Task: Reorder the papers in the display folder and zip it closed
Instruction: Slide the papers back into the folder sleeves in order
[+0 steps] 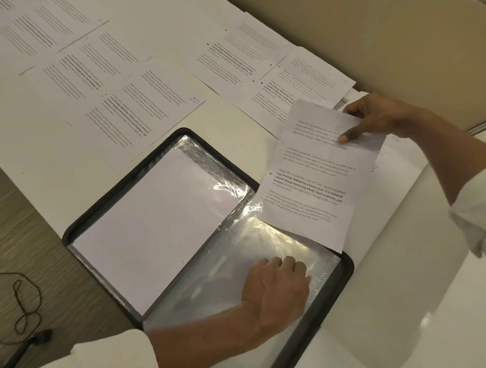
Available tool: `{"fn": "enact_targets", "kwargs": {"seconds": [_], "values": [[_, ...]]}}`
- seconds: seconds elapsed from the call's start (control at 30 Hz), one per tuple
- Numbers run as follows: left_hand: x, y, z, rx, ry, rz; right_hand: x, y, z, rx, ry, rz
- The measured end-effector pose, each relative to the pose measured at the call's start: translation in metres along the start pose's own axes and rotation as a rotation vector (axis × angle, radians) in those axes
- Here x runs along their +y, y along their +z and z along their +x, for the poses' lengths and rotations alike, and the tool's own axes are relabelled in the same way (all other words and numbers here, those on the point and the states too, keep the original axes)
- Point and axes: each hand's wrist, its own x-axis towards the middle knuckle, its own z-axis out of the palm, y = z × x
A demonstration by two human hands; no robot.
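While the display folder (pixel 123 185) lies open flat on the white table (pixel 398 285), its spine and long axis run on a slant from the near left to the far right. It is a rounded rectangle with a dark zip rim and shiny, crinkled clear pockets. The left half holds a blank white sheet (pixel 152 230); the right half shows an empty clear sleeve (pixel 233 266).

The left hand (pixel 276 289) rests on that sleeve with its fingers curled; I cannot tell whether they pinch the plastic. The right hand (pixel 376 117), above the folder's far right corner, pinches a printed page (pixel 313 180) by its top edge between thumb and forefinger. The page's lower corner overlaps the sleeve.

Beyond the folder lie loose printed papers (pixel 145 106) in overlapping rows. Left of the folder, a thin dark cord (pixel 20 308) loops on a wood-grain surface (pixel 54 260).
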Motion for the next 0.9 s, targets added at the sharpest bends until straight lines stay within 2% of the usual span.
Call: {"fn": "enact_targets", "kwargs": {"seconds": [0.3, 0.6, 0.73, 0.9], "values": [[-0.019, 0.012, 0.000, 0.056, 0.003, -0.048, 0.022, 0.017, 0.004, 0.004, 0.120, 0.162], [-0.035, 0.024, -0.001, -0.259, 0.297, -0.074, 0.037, 0.018, -0.005, 0.128, 0.396, 0.529], [-0.029, 0.031, -0.006, -0.289, 0.295, -0.046, 0.041, 0.026, -0.012, 0.119, 0.560, 0.641], [-0.027, 0.034, -0.003, -0.312, 0.299, -0.008, 0.037, 0.044, -0.025, 0.022, 0.689, 0.701]]}}
